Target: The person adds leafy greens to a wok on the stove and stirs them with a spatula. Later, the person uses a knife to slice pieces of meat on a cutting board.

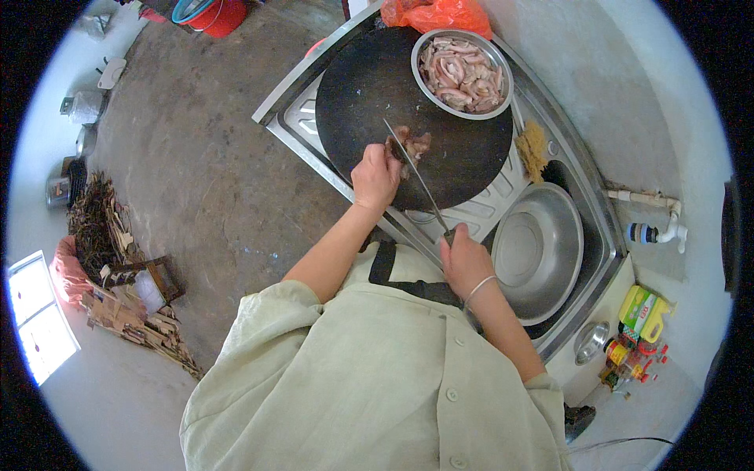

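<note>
My right hand (468,259) grips the handle of a kitchen knife (421,179), whose blade slants up and left over a large round dark cutting board (359,76). Against the blade lies a small piece of brownish meat (417,145). My left hand (377,176) pinches that meat from the left side, its fingers close to the blade. Near the far right edge of the board stands a round metal bowl (508,97) filled with sliced pale pink meat (459,76).
The board rests on a stainless steel sink's drainboard (492,197). A metal basin (521,247) sits in the sink bowl, near a yellowish scrubber (532,147). An orange plastic bag (442,17) lies behind the bowl. A tap (668,232) juts from the wall; several bottles (636,356) stand at right.
</note>
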### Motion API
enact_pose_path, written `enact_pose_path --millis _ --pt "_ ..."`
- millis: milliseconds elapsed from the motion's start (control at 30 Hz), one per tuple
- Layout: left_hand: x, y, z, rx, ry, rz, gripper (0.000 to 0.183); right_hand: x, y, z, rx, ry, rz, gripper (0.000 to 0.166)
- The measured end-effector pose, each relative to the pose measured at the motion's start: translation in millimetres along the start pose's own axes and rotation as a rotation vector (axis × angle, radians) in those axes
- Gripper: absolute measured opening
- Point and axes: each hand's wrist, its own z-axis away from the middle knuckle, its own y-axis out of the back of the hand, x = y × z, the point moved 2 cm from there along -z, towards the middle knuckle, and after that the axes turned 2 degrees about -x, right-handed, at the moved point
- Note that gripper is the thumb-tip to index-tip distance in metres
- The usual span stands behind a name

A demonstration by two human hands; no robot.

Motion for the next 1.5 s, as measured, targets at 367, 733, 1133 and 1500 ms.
enact_pose_path --millis 367,733,1133,1500 --pt "-5 -4 6 -0.051 -0.086 0.017 0.012 -45 11 -79 0.053 0.079 -0.039 0.032" --pt "-39 43 -11 0.197 0.419 0.283 0.017 -1 5 -49 0.046 0.05 -0.074 0.031" --pt "-16 55 10 -0.152 0.32 0.053 0.035 50 5 2 0.201 0.065 -0.222 0.031" --pt "-26 51 -13 -0.448 0.237 -0.124 0.021 45 8 12 0.195 0.076 -0.264 0.03"
